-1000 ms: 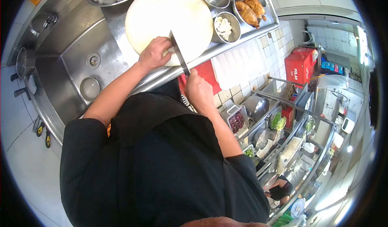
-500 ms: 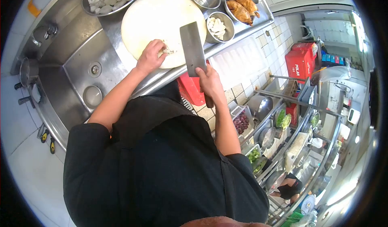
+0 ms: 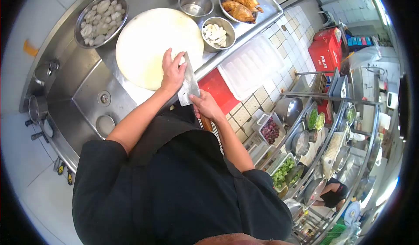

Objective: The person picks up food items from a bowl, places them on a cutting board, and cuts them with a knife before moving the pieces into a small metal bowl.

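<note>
My right hand (image 3: 207, 105) is closed round the wooden handle of a cleaver (image 3: 188, 85). The broad blade lies tilted beside my left hand, over the near edge of a round white chopping board (image 3: 150, 33). My left hand (image 3: 173, 77) is against the blade's far end, fingers stretched and somewhat apart. Small whitish bits (image 3: 182, 60) show between those fingers and the blade; what they are I cannot make out. Right of the board stands a steel bowl of pale sliced pieces (image 3: 214, 34).
A bowl of whitish rounded pieces (image 3: 101, 22) stands left of the board, near the steel sink (image 3: 83, 109). Behind are an empty steel bowl (image 3: 195, 4) and browned cooked poultry (image 3: 241, 7). A rack (image 3: 323, 96) with food trays is at right; a person (image 3: 334, 194) is beyond it.
The cleaver has come down and left from its raised position to lie beside my left hand. My left hand's fingers have straightened against the blade. The whole view has shifted.
</note>
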